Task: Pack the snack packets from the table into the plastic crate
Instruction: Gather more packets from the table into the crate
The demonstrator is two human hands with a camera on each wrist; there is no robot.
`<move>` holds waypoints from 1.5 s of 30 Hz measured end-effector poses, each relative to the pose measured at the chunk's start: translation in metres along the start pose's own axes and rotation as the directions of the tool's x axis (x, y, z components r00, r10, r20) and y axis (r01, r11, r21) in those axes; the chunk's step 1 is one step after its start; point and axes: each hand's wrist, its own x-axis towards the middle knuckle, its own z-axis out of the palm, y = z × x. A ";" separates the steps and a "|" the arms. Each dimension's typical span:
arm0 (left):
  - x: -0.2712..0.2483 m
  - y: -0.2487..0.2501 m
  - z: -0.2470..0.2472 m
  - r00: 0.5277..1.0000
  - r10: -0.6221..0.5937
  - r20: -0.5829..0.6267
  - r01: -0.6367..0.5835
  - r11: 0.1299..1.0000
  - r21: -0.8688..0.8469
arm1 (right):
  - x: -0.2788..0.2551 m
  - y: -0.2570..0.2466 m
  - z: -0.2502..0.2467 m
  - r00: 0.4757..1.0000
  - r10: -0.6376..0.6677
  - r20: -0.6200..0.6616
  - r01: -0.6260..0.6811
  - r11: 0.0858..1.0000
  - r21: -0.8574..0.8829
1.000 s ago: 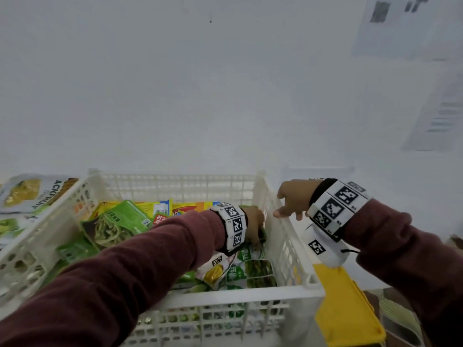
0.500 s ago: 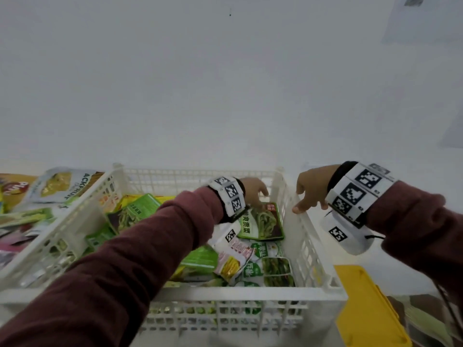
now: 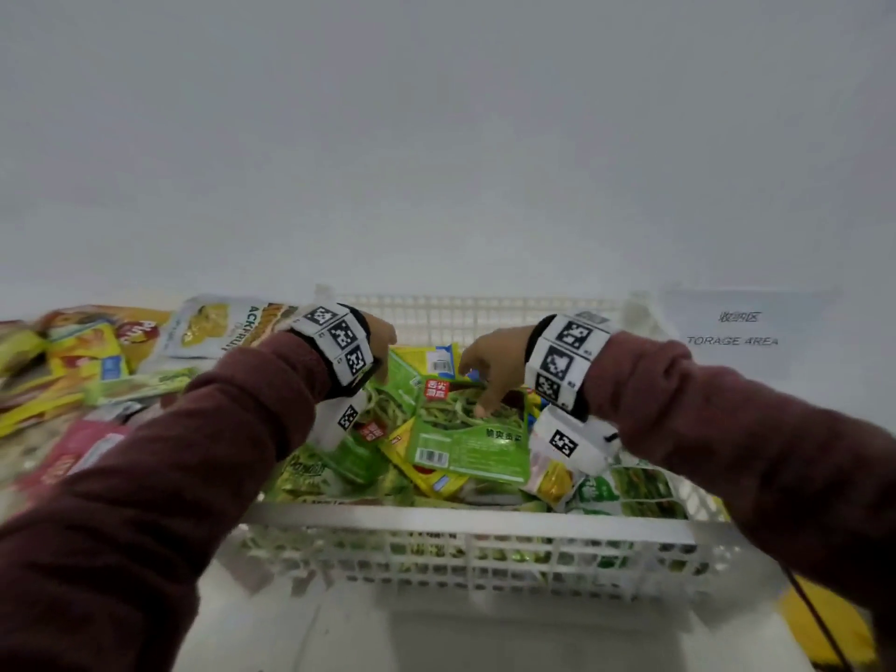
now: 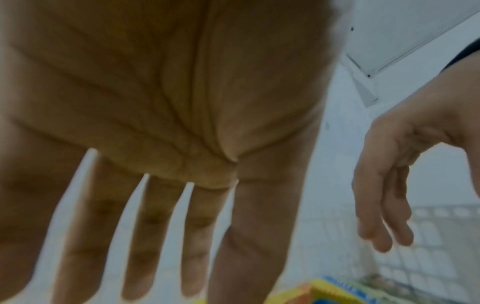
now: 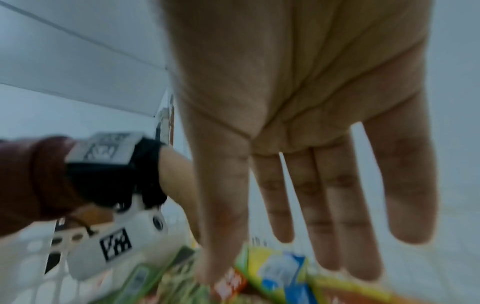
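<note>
Left hand: the left hand [image 3: 380, 339] hangs over the left-centre of the plastic crate [image 3: 465, 521], fingers straight and spread in the left wrist view, holding nothing.
Right hand: the right hand [image 3: 494, 366] is over the middle of the crate, fingers straight and apart in the right wrist view, empty; its fingertips [image 3: 481, 410] look to be at or just above the top green packet [image 3: 472, 441], and I cannot tell whether they touch.
Packets already packed: a loose heap of green and yellow packets fills the crate, lower centre of the head view; the top green packet lies flat, slightly tilted.
Packets still to pack: the loose snack packets [image 3: 87, 361] lie on the bench [image 3: 485, 235] at the left middle of the head view, outside the crate's left wall; the white jackfruit packet [image 3: 220, 327] sits nearest that wall.
Direction from hands: the remaining packets lie to the left of both hands, beyond the crate's left wall.
Long axis: the pile runs from the crate wall out toward the left frame edge; single packets lie at mixed angles, and blur hides the detail.
Nearer hand: the left hand, which is just beside the jackfruit packet; the right hand is well apart from the pile.
Judged next move: likely a leftward reach over the crate wall, best led by the left hand.
</note>
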 end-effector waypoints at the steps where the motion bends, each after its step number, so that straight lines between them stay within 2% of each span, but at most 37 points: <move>1: 0.007 -0.005 0.009 0.999 -0.024 -0.023 0.024 1.000 -0.019 | 0.007 -0.007 0.005 1.000 0.003 0.006 -0.003 1.000 -0.025; 3: 0.014 -0.014 0.019 0.997 -0.034 -0.067 0.032 0.999 -0.023 | 0.016 -0.014 0.010 1.000 0.017 0.001 -0.017 0.998 -0.062; 5: 0.030 -0.018 0.027 0.998 -0.055 -0.029 0.051 0.992 -0.118 | 0.020 -0.014 0.012 0.999 0.030 -0.012 -0.031 0.998 -0.051; 6: 0.031 -0.020 0.029 0.997 -0.060 -0.057 0.051 0.988 -0.149 | 0.021 -0.013 0.011 0.999 0.032 -0.018 -0.032 0.999 -0.039; 7: 0.035 -0.022 0.028 0.994 -0.085 -0.073 0.075 0.989 -0.125 | 0.021 -0.012 0.011 0.999 0.025 -0.030 -0.026 0.999 -0.024; 8: 0.052 -0.028 0.033 0.986 -0.114 -0.124 0.099 0.988 -0.121 | 0.022 -0.010 0.011 0.999 0.015 -0.050 -0.015 1.000 -0.007; 9: 0.079 -0.034 0.041 0.991 -0.069 -0.112 0.052 0.987 -0.154 | 0.022 -0.009 0.011 0.997 0.008 -0.077 -0.007 1.000 0.014; 11: 0.114 -0.043 0.052 0.995 -0.040 -0.094 0.026 0.989 -0.147 | 0.020 -0.007 0.009 0.995 0.007 -0.104 0.001 0.997 0.075; 14: 0.101 -0.042 0.044 0.992 -0.049 -0.115 0.038 0.995 -0.095 | 0.009 -0.002 0.001 0.996 -0.002 -0.090 0.026 0.962 0.271; 15: 0.113 -0.049 0.048 0.990 -0.027 -0.141 0.013 0.995 -0.098 | 0.002 0.000 -0.004 0.995 -0.002 -0.097 0.036 0.937 0.346; 16: 0.080 -0.043 0.034 0.990 -0.025 -0.139 0.014 0.997 -0.077 | -0.005 0.002 -0.008 0.993 0.004 -0.114 0.041 0.919 0.392; 18: 0.050 -0.042 0.018 0.967 -0.012 -0.254 -0.021 0.992 -0.127 | -0.020 0.009 -0.019 0.984 0.029 -0.177 0.045 0.916 0.399; 20: 0.002 -0.034 -0.001 0.955 0.005 -0.298 -0.075 0.972 -0.224 | -0.033 0.018 -0.030 0.964 0.045 -0.260 0.050 0.937 0.346; 23: -0.033 -0.025 -0.029 0.916 -0.015 -0.401 -0.150 0.914 -0.378 | -0.051 0.035 -0.039 0.948 0.075 -0.309 0.009 0.965 0.262; 25: -0.054 -0.016 -0.041 0.849 0.034 -0.527 -0.288 0.866 -0.408 | -0.059 0.045 -0.041 0.953 0.120 -0.278 -0.057 0.973 0.225; 28: -0.078 0.021 -0.044 0.744 0.219 -0.631 -0.514 0.791 -0.332 | -0.066 0.058 -0.035 0.979 0.160 -0.122 -0.139 0.976 0.168; 31: -0.090 0.075 -0.028 0.690 0.489 -0.533 -0.629 0.770 -0.108 | -0.071 0.065 -0.027 0.978 0.207 -0.010 -0.207 0.978 0.020; 33: -0.091 0.108 -0.013 0.667 0.646 -0.371 -0.660 0.744 0.109 | -0.076 0.066 -0.024 0.973 0.224 0.048 -0.222 0.974 -0.051; 35: -0.090 0.130 0.000 0.640 0.739 -0.210 -0.667 0.670 0.327 | -0.081 0.069 -0.021 0.961 0.251 0.112 -0.241 0.966 -0.094; 38: -0.090 0.146 0.013 0.608 0.792 -0.058 -0.647 0.536 0.543 | -0.085 0.071 -0.019 0.945 0.284 0.163 -0.268 0.957 -0.115; 40: -0.092 0.149 0.018 0.612 0.790 0.030 -0.633 0.467 0.618 | -0.090 0.071 -0.018 0.948 0.284 0.144 -0.274 0.958 -0.085; 43: -0.091 0.150 0.020 0.599 0.797 0.077 -0.628 0.408 0.663 | -0.094 0.073 -0.018 0.968 0.252 0.002 -0.252 0.967 -0.042; 45: -0.091 0.148 0.019 0.626 0.777 0.067 -0.596 0.421 0.684 | -0.098 0.071 -0.019 0.967 0.231 -0.110 -0.234 0.972 -0.012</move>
